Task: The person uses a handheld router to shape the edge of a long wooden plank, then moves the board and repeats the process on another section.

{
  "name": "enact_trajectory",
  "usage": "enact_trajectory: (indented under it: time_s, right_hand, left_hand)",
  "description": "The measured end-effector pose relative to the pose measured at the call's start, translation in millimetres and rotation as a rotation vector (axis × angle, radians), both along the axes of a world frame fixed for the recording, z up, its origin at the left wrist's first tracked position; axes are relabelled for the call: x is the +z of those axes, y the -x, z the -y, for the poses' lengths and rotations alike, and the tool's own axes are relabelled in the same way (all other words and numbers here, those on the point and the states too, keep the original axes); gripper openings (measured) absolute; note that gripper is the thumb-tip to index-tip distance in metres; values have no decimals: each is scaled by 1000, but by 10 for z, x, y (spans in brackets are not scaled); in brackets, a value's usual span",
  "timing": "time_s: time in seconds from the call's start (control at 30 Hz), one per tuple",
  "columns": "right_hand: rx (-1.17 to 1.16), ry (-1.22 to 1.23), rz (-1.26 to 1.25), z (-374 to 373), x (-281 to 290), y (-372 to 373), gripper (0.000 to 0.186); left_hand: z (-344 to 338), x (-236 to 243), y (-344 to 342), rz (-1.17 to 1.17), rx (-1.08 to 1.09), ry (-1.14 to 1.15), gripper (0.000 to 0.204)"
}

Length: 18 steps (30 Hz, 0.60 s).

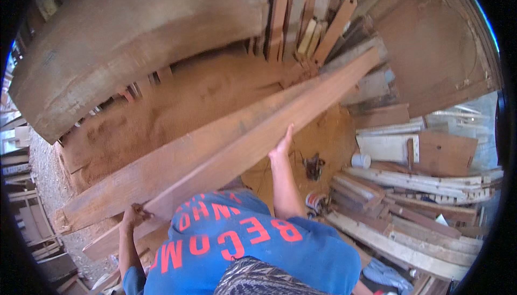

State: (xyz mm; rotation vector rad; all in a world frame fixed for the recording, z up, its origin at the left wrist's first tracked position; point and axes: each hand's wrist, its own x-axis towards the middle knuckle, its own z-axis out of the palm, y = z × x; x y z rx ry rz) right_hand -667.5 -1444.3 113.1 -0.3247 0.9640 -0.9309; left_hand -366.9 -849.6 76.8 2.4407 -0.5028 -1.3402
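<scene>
A long reddish-brown wooden plank [247, 141] slants across the middle, from low left to far right. At its near left end my left hand [137, 215] has its fingers curled round the end. Farther along the near edge, my right hand [282, 145] grips the plank from below, one digit lying up against its face; its other fingers are mostly hidden. A wider wooden board [140, 174] runs just beyond the plank, nearly parallel to it and partly covered by it. Below my left hand, the end of another piece of timber [102, 245] shows.
Sawdust [161, 114] covers the ground beyond the boards. A large wooden panel [145, 31] spans the far left. Upright timbers [334, 31] lean at the back. At right lie stacked planks [425, 236], a white container [361, 160] and a dark power tool [313, 167].
</scene>
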Motion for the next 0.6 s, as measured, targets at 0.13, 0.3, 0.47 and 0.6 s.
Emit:
enact_trajectory:
  time_s: [0.13, 0.3, 0.47, 0.6]
  right_hand:
    - [-6, -81, -93, 1, -498, -93, 89]
    - [-19, -165, -190, -83, -693, -158, 89]
    - [6, -82, -198, -124, -924, -229, 86]
    - [54, -124, -237, 30, -1047, -211, 84]
  left_hand:
    - [-112, -162, -163, 114, 88, 6, 64]
    - [-135, -54, -397, 8, 67, -6, 58]
    - [-43, -100, -497, 60, 154, -66, 53]
    - [190, -86, -493, 305, -60, -101, 69]
